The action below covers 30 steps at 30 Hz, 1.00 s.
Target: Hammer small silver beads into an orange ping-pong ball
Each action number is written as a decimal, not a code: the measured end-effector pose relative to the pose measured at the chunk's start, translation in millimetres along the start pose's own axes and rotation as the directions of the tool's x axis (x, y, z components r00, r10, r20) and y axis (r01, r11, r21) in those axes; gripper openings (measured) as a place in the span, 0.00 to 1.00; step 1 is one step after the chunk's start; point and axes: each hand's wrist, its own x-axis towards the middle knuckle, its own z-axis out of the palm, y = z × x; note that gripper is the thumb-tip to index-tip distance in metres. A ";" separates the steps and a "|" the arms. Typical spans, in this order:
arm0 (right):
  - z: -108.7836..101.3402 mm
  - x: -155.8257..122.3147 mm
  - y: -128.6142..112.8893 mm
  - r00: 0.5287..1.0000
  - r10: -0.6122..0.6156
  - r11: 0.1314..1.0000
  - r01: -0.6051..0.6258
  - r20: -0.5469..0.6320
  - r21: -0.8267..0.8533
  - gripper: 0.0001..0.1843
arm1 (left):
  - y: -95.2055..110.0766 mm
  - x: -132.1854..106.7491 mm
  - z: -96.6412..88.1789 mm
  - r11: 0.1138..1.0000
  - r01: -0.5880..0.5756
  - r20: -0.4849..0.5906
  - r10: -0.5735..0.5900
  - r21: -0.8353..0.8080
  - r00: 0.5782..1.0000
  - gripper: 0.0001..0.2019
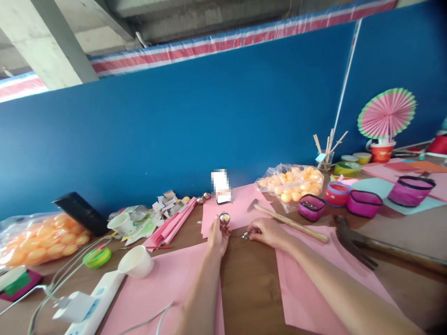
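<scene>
My left hand [219,236] is closed around a shiny silver ball [225,217], which has a pale yellow patch on its face. The ball is held up over the near edge of a pink paper sheet. To the right, my right hand [267,231] hovers low at the brown table with its fingers pinched. A small shiny metal piece [245,236] is at those fingertips; its exact kind is too small to tell. Just beyond my right hand lies a small hammer [289,220] with a wooden handle. Two more silver balls [203,198] rest at the back.
A blue partition [209,116] closes off the back. Bags of orange balls [293,181] stand right and left. Purple fabric containers [312,207], a claw hammer [387,246] and a pink paper fan [387,114] are right. A white cup [136,262] and power strip [96,307] are left.
</scene>
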 end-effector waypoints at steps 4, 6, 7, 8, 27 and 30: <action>8.0 1.8 -2.9 0.996 -0.081 0.995 0.078 -0.047 -0.055 0.08 | 0.3 -1.2 0.0 1.000 -0.004 0.030 0.004 -0.011 1.000 0.11; 10.4 2.5 -3.8 0.994 -0.089 0.994 0.085 -0.057 -0.061 0.10 | 1.2 -2.6 0.6 1.000 0.004 0.052 -0.003 -0.024 0.999 0.12; 11.1 2.8 -4.2 0.994 -0.087 0.995 0.083 -0.059 -0.062 0.11 | 1.7 -3.4 1.0 1.000 0.009 0.061 -0.008 -0.027 0.998 0.13; 11.3 2.9 -4.6 0.995 -0.082 0.995 0.078 -0.060 -0.063 0.12 | 2.1 -4.0 1.4 1.000 0.013 0.067 -0.011 -0.027 0.998 0.13; 10.9 3.6 -0.9 0.993 -0.100 0.994 0.097 -0.055 -0.058 0.11 | -2.2 -3.7 0.3 0.995 -0.046 0.102 0.036 0.092 0.994 0.13; 10.5 3.3 -2.1 0.991 -0.117 0.992 0.113 -0.063 -0.057 0.11 | -3.6 -3.7 -0.1 0.991 -0.065 0.107 0.052 0.121 0.993 0.13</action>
